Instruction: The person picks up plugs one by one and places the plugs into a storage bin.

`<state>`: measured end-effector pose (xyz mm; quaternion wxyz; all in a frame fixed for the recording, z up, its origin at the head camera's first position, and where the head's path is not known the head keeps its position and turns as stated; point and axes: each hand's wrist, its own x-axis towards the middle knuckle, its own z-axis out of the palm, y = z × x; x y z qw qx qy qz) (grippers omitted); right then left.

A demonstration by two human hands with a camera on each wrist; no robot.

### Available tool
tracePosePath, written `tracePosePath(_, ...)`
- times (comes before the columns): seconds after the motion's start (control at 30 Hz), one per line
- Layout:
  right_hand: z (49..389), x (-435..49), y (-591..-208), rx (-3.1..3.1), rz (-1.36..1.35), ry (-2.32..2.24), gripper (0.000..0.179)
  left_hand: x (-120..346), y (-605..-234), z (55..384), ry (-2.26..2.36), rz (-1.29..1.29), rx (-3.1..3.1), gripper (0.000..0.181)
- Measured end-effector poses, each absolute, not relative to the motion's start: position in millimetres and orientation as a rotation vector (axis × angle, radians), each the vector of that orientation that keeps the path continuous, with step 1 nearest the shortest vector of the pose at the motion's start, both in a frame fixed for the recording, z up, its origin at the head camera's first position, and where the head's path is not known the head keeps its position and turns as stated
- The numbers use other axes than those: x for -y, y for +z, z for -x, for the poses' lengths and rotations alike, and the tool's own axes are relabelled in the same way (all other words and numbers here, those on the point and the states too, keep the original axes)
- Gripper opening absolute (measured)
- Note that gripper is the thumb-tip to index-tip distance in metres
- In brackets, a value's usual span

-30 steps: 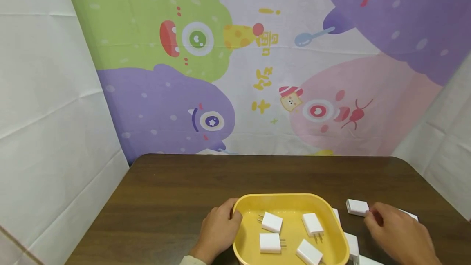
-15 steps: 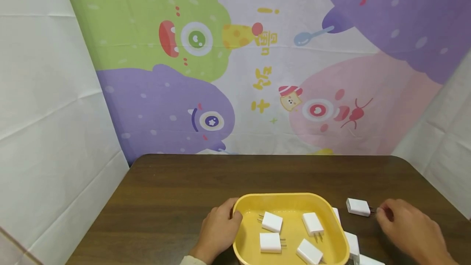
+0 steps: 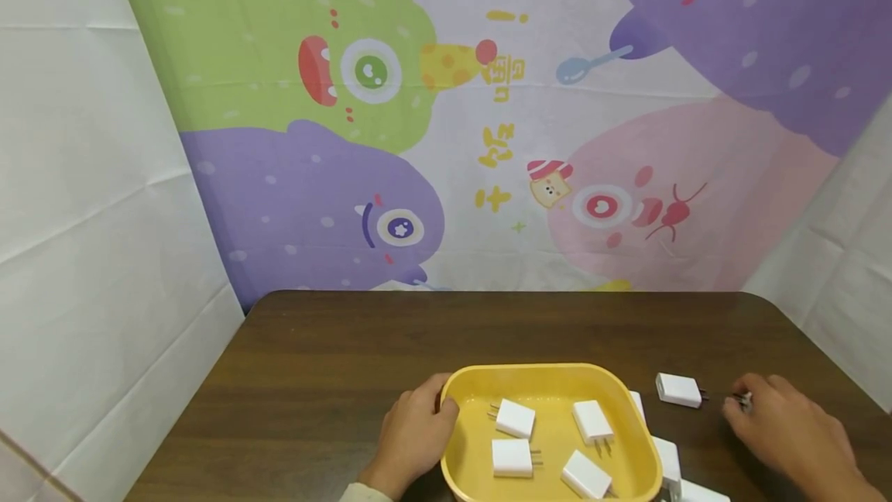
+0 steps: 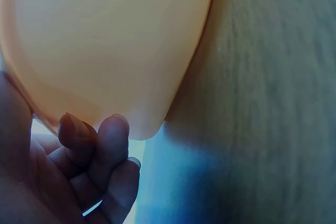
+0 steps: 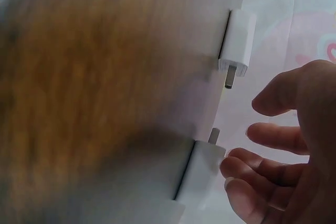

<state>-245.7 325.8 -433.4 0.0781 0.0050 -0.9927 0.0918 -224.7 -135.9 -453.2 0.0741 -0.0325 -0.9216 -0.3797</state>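
Note:
My left hand (image 3: 411, 432) grips the left rim of a yellow plastic basin (image 3: 530, 370), thumb at the rim and the other fingers outside. The left wrist view shows these fingers curled against the basin's outer wall (image 4: 121, 40). Several white charger plugs (image 3: 512, 459) lie in the basin. To its right, my right hand (image 3: 794, 424) is low over the table, fingers loosely bent and holding nothing. Beside its fingertips is a white charger plug (image 5: 202, 174), mostly hidden in the head view except its prongs. Another charger plug (image 3: 679, 390) lies just left of that hand, prongs facing it.
More white charger plugs (image 3: 667, 462) sit on the table against the basin's right side, partly hidden by its rim. The dark wooden table (image 3: 334, 362) reaches back to a cartoon-printed cloth (image 3: 502, 254). White cloth walls (image 3: 104, 215) stand at both sides.
My right hand has moved right, away from the charger plug on the table, whose prongs now show. Prongs of a second plug have come into view by its fingers. My left hand stays on the basin.

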Motion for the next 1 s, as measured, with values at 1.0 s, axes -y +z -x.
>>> tracePosePath(1.0,259,-362,-438,3.069,-0.066,0.147,0.036,136,-452,224,-1.168,0.093,2.786,0.033)
